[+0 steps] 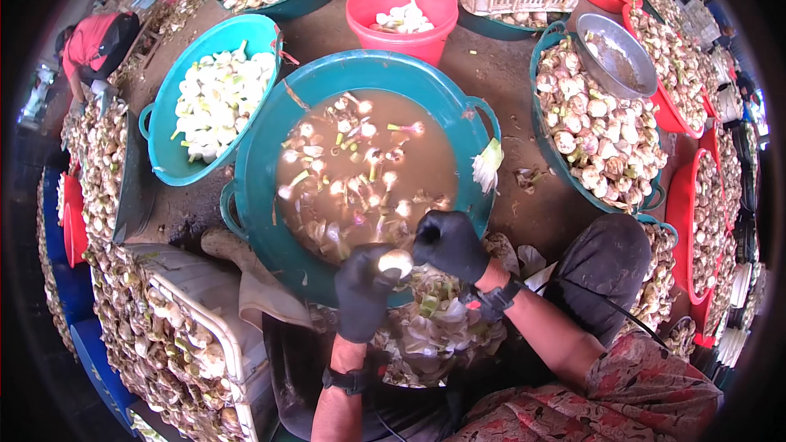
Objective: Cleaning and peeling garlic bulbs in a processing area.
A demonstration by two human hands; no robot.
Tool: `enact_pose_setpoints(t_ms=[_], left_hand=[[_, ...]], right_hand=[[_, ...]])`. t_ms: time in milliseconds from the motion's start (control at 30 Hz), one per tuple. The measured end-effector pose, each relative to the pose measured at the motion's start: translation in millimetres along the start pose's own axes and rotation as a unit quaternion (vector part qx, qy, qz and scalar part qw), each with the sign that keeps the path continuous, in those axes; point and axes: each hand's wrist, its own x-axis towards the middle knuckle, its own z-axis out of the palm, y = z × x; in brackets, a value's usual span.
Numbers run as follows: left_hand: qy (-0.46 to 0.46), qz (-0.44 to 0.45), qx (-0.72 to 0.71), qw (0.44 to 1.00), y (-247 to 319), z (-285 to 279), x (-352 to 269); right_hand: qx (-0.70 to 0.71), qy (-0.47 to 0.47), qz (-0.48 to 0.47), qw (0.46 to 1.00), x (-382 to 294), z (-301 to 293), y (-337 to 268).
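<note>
Both my hands wear dark gloves and meet over the near rim of a large green plastic tub (381, 64). My left hand (367, 288) grips a garlic bulb (395, 263), its pale side facing up. Close against the bulb's right side, my right hand (451, 247) has its fingers curled; what they pinch, if anything, is hidden. Murky brown water (424, 141) fills the tub, with several garlic bulbs (368, 156) and loose skins floating in it. A heap of peeled garlic skins (439, 319) lies below my hands, between my legs.
A turquoise basin (161, 129) of peeled white garlic stands left of the tub. A red bucket (402, 43) is behind it. To the right sits a tub of unpeeled garlic (589, 116) with a metal bowl (614, 58) on top. A garlic-filled crate (230, 344) stands left. Another person (95, 43) bends over far left.
</note>
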Motion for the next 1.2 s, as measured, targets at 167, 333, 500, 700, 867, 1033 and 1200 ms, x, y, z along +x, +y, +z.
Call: enact_pose_setpoints(t_ms=[167,333,500,700,867,1033,1200], left_hand=[[-0.071,-0.012,-0.034,0.997,1,-5,-1],[-0.027,-0.118,-0.231,0.965,10,0,0],[-0.038,-0.076,-0.154,0.984,-4,-3,1],[-0.070,-0.073,-0.100,0.990,5,1,3],[-0.078,-0.044,-0.047,0.995,-5,1,2],[-0.070,-0.098,-0.107,0.987,2,4,3],[-0.131,-0.058,0.026,0.989,-7,-5,5]], right_hand=[[-0.109,-0.012,0.040,0.993,3,-10,20],[0.009,-0.015,-0.067,0.998,6,-22,-1],[0.015,-0.060,-0.168,0.984,3,-16,-26],[-0.027,-0.082,-0.162,0.983,2,-14,-16],[-0.063,-0.047,-0.168,0.983,-5,-4,-12],[-0.141,-0.031,-0.189,0.971,-11,1,-14],[-0.158,-0.025,-0.201,0.966,-15,6,1]])
